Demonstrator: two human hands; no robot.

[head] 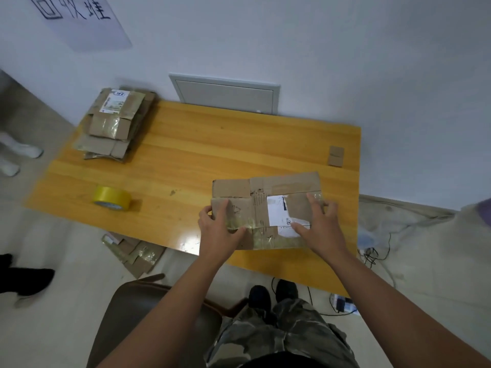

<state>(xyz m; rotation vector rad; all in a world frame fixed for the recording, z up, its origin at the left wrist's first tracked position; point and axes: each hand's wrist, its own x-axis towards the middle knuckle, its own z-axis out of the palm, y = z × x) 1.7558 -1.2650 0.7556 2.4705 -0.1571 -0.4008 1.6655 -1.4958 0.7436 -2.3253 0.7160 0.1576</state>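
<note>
A flattened cardboard box [265,205] with a white shipping label and clear tape lies on the near right part of the wooden table [199,144]. My left hand [219,229] grips its left end, thumb on top and fingers curled over the edge. My right hand [318,227] rests on its right side with fingers spread over the label and the tape.
A stack of flattened boxes [114,123] sits at the table's far left. A yellow tape roll [113,197] lies near the left front edge. A small cardboard piece [336,155] is at the far right. Cardboard scraps [135,254] lie on the floor, a chair [138,314] stands below me, cables at right.
</note>
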